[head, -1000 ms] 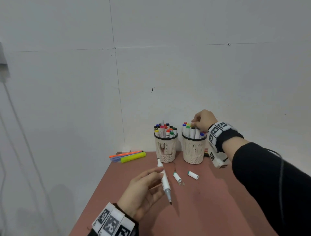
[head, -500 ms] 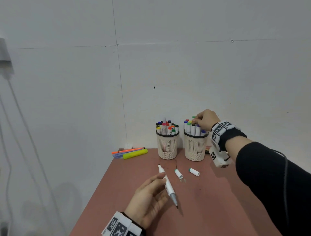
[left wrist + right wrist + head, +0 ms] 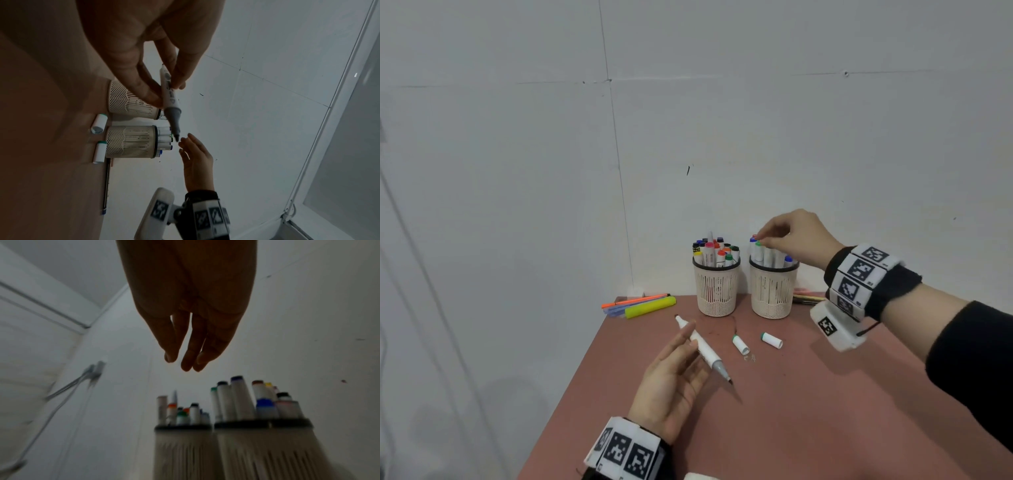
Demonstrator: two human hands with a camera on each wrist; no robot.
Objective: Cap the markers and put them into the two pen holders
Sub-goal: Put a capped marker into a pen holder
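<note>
My left hand (image 3: 686, 346) pinches an uncapped white marker (image 3: 704, 350) low over the table, its grey tip end pointing toward me; the left wrist view shows thumb and fingers around the marker (image 3: 170, 95). Two white caps with green ends (image 3: 740, 343) (image 3: 771, 340) lie on the table in front of the holders. Both cream pen holders, left (image 3: 716, 291) and right (image 3: 771, 294), stand by the wall, full of capped markers. My right hand (image 3: 765, 240) hovers just above the right holder's markers (image 3: 236, 395), its fingers (image 3: 187, 360) straight and holding nothing.
A yellow highlighter (image 3: 650, 307) and an orange pen (image 3: 635, 301) lie at the table's back left corner. More pens (image 3: 808, 297) lie behind the right holder. The table's left edge (image 3: 585, 356) runs close to my left hand. The wall stands right behind the holders.
My right hand has let go of the marker it was pushing into the right holder and risen a little above it. The left hand keeps holding the uncapped marker.
</note>
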